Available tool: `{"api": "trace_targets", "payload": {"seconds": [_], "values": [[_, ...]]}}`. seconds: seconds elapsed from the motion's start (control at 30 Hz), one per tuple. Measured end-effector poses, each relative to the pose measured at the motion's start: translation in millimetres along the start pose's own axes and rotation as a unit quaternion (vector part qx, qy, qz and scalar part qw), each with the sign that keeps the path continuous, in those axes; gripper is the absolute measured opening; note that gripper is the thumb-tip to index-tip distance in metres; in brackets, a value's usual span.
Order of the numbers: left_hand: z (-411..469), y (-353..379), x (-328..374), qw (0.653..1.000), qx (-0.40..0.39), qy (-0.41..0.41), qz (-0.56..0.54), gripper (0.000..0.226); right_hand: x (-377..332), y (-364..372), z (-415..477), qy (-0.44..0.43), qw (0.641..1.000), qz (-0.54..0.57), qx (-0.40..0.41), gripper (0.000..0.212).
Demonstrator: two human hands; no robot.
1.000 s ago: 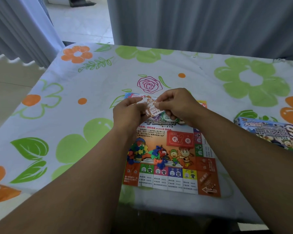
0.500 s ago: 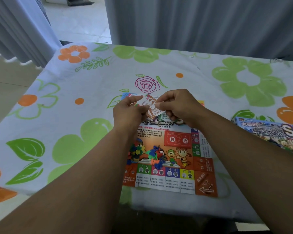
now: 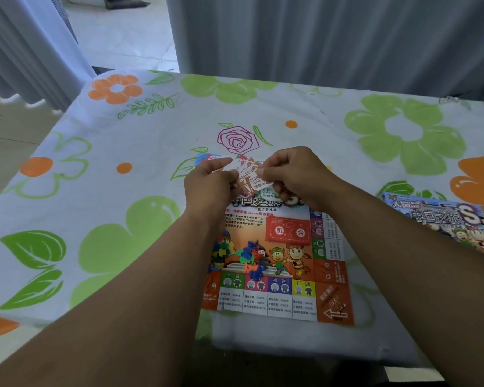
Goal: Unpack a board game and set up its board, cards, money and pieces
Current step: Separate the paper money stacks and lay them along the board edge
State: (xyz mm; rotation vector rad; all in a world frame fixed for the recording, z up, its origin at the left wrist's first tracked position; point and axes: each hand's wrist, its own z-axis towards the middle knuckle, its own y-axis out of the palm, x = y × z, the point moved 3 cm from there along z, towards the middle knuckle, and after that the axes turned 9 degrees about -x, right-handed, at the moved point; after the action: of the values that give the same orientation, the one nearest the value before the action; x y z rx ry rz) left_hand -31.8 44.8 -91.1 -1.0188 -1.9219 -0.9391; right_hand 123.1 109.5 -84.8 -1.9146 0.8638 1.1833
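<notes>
1. My left hand [image 3: 207,185] and right hand [image 3: 294,174] both pinch a small fan of orange play-money notes [image 3: 252,178], just above the far end of the board [image 3: 330,275].
2. Thin notes probably cling, so I should hold firm with the left thumb and slide one off with the right fingertips.
3. Coloured plastic pieces [image 3: 249,255] lie heaped mid-board, and the box [image 3: 444,219] sits on the tablecloth [image 3: 123,129] to my right, well apart.
4. Setting notes down near that heap could scatter it.
</notes>
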Motion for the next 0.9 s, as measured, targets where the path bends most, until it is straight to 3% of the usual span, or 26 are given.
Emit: {"api": "trace_targets", "payload": {"seconds": [0.33,0.63,0.9], "values": [[-0.4,10.1,-3.3,1.0,-0.016,0.004,0.01,0.023,1.2,-7.7,-5.0,0.007,1.0,0.017,0.005,0.014],[-2.6,15.2,-4.9,1.0,-0.006,-0.023,-0.017,0.025,17.6,-47.4,-4.4,0.098,0.97,0.11,0.195,0.013],[-2.7,14.6,-6.0,0.999,-0.007,-0.033,-0.014,0.025,23.0,-39.7,-1.2,0.133,0.964,0.091,0.213,0.017]]}}
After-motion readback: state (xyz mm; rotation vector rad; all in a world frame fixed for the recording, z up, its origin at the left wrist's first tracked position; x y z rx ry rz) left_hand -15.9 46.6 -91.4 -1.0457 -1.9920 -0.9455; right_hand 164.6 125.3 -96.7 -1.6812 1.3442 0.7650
